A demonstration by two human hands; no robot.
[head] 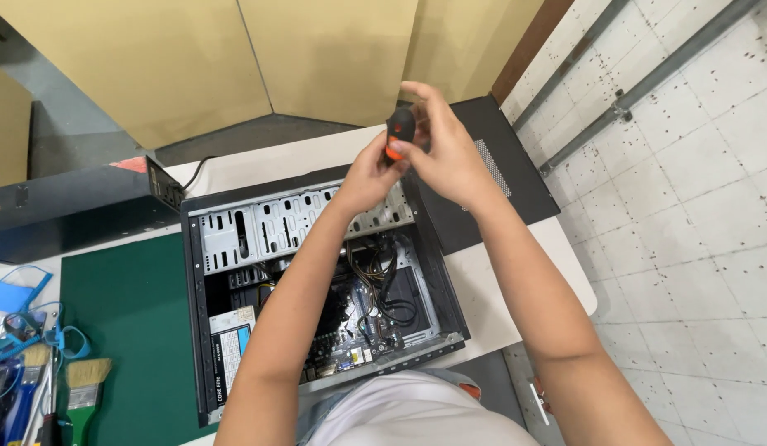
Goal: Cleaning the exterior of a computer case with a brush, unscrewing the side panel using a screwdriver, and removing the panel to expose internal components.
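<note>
Both my hands meet above the far edge of an open black computer case (198, 330) lying on its side. My right hand (445, 153) grips a black screwdriver handle with an orange band (399, 130); its shaft is hidden. My left hand (369, 175) pinches the lower orange part of the same handle. Below my arms the case shows its metal drive bays (268, 223), a motherboard with black cables (383, 293) and a power supply (233, 347).
The case's black side panel (499, 165) lies on the white table to the right. A green mat (127, 322) lies to the left, with brushes (82, 388) and blue straps (28, 326) at its edge. Another black box (78, 202) sits at the back left.
</note>
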